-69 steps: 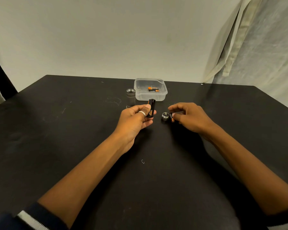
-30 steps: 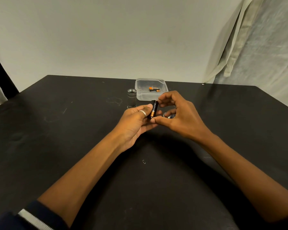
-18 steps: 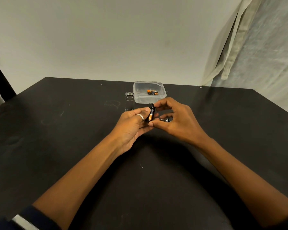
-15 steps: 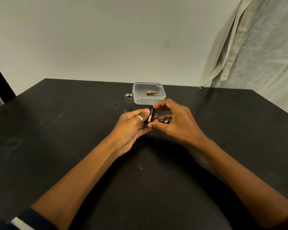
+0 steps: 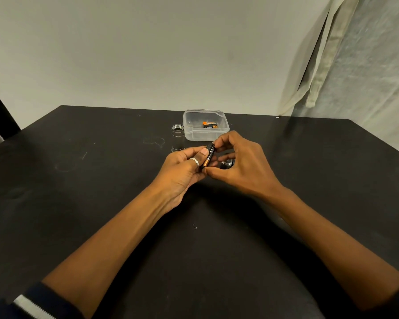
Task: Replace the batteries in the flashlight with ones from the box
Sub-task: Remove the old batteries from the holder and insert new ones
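My left hand (image 5: 182, 171) grips a small black battery holder, mostly hidden by its fingers, thumb on the side. A black-and-copper battery (image 5: 208, 155) stands nearly upright against the holder. My right hand (image 5: 237, 164) pinches that battery, index finger on its top end and thumb under its copper end. The silver flashlight body (image 5: 178, 137) stands upright with its open end up, left of the box. The flashlight's end cap (image 5: 226, 165) lies on the table under my right palm. The clear plastic box (image 5: 194, 134) holds two batteries (image 5: 209, 125).
The black table (image 5: 101, 203) reaches the white wall behind the box. A pale curtain (image 5: 346, 65) hangs at the back right. A tiny bent wire bit (image 5: 194, 226) lies between my forearms.
My right hand left the table beside the end cap, brought a battery up to the holder in my left hand, and now pinches it there. The camera tilted slightly.
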